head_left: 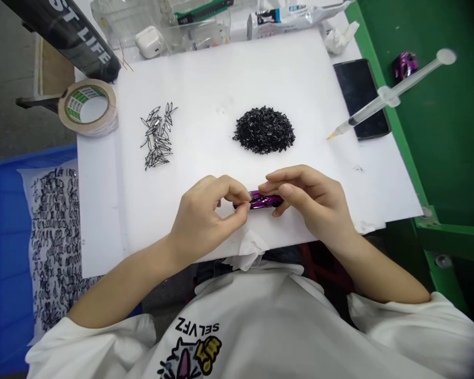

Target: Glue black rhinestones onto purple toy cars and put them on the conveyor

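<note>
A shiny purple toy car (263,200) with dark parts lies lengthwise between my hands, close to the near edge of the white board (205,73). My left hand (211,216) is closed in a pinch, thumb and forefinger meeting over the car's left end. Whatever small thing those tips may hold is hidden. Around the right end, my right hand (310,202) grips the car with its fingers and thumb. Beyond my hands, a heap of small black pieces (264,130) sits on the board. Thin black-edged clear pieces (157,138) lie scattered to its left.
A syringe (371,110) crosses a dark phone (359,97) at right; another purple toy car (406,65) is on the green surface. Tape (89,108) and a black cylinder (71,39) stand left. A blue tray (8,237) holds sheeted parts. Crumpled tissue (249,250) hangs near me.
</note>
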Motion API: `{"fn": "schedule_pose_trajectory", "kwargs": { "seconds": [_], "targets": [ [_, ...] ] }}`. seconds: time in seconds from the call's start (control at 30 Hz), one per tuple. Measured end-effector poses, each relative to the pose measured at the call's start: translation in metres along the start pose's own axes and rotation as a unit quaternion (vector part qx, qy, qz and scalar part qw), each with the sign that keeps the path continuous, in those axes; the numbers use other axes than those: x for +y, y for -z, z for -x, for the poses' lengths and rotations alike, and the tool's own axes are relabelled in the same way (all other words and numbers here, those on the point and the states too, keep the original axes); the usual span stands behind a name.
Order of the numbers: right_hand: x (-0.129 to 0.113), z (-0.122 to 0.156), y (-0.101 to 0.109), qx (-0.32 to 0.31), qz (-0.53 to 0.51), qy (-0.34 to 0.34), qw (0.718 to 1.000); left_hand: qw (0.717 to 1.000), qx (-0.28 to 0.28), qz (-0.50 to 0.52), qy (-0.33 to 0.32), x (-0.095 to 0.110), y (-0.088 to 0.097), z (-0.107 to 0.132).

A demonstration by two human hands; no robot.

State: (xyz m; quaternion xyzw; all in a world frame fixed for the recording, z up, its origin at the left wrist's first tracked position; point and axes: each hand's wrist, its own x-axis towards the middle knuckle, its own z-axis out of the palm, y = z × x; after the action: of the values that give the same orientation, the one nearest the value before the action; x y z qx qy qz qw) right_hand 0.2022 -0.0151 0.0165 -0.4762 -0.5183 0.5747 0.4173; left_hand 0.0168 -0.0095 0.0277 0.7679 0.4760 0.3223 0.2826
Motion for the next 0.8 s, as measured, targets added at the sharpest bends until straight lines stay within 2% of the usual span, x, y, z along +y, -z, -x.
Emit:
{"fn": "schedule_pose_trajectory", "kwargs": {
  "seconds": [0.43, 0.8],
  "targets": [
    [0.0007, 0.0007, 0.0010, -0.020, -0.023, 0.002, 1.000, 0.999, -0.017, -0.048, -0.019, 0.0002, -0.0035, -0.0001],
    [0.0025, 0.0030, 0.0036, -0.057, 0.006, -0.009, 0.998, 0.993, -0.038, -0.098, -0.055, 0.0069, -0.0067, 0.0008]
  ]
}}
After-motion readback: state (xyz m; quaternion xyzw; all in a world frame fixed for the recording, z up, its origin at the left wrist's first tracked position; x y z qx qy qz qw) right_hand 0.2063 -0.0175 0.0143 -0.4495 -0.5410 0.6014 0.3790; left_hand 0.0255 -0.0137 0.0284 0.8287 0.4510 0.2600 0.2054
